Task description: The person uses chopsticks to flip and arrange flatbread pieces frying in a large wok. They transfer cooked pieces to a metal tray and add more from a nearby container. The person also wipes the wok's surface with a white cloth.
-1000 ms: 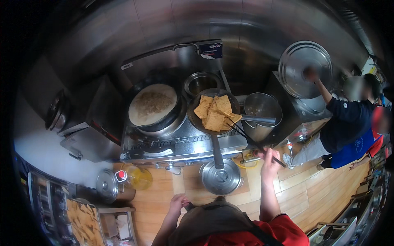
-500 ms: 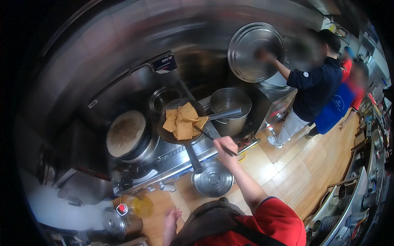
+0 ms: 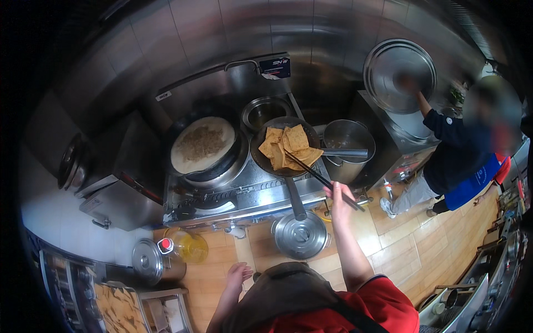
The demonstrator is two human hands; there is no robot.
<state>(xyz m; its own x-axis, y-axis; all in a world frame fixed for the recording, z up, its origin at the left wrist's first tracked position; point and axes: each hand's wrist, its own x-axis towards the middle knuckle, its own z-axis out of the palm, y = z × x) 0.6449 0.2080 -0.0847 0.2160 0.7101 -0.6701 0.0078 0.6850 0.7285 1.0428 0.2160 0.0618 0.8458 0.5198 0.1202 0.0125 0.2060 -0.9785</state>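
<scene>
My right hand [image 3: 340, 201] is closed around a pair of long dark chopsticks [image 3: 322, 178]. Their tips reach among golden-brown square slices, which look like fried tofu [image 3: 297, 139], heaped in a dark frying pan [image 3: 259, 153]. The pan sits on the steel stove, its black handle [image 3: 296, 198] pointing toward me and held by neither hand. Low in front of my body, my left hand [image 3: 240, 273] hangs with loosely bent fingers apart and nothing in it. Beyond the pan's right side, a flat metal handle [image 3: 345, 152] lies across a tall steel pot [image 3: 363, 140].
Left on the stove, a large round pan [image 3: 176, 117] holds a pale flatbread-like round with brown filling. A lidded pot [image 3: 301, 235] and a yellow oil jug [image 3: 191, 246] stand below the stove's front. At right, a co-worker [image 3: 452, 150] touches a big round lid [image 3: 400, 72].
My view has swung left, so the stove appears farther right. The chopstick tips have moved from the right-hand slices toward the front middle of the heap, and the slices lie differently.
</scene>
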